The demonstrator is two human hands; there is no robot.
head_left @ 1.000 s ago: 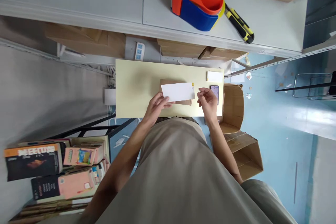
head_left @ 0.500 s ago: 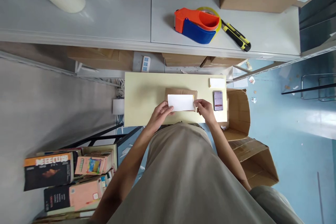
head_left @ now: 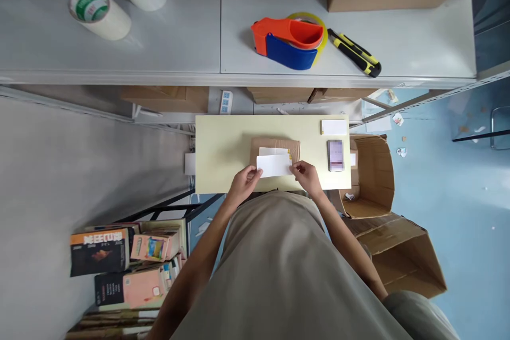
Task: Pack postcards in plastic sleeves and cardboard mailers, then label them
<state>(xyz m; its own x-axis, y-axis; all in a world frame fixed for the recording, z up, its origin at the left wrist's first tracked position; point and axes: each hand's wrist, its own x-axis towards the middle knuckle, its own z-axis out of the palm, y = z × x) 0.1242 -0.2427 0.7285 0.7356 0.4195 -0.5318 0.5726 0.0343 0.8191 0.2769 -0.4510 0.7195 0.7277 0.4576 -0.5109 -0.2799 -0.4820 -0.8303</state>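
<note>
My left hand [head_left: 243,185] pinches the left end of a white paper slip [head_left: 274,166], while my right hand [head_left: 308,177] pinches its right end. Behind that slip lies a second white slip [head_left: 268,151] with a small yellow mark by its right end. It rests on a small brown cardboard box [head_left: 274,143], partly covered by the held slip. Box and hands are over a pale yellow table [head_left: 223,154]. To the right of my right hand lies a phone [head_left: 336,155] with its screen lit. A white pad or stack of slips [head_left: 333,127] lies behind the phone.
On the grey shelf [head_left: 179,53] are an orange and blue tape dispenser [head_left: 290,42], a yellow-black utility knife [head_left: 354,53] and two tape rolls [head_left: 101,13]. Open cardboard boxes [head_left: 376,175] stand right of the table. Several books [head_left: 99,252] fill a rack at lower left.
Both hands have drawn the held slip toward my body, off a second slip that now shows on the box. The view has shifted slightly.
</note>
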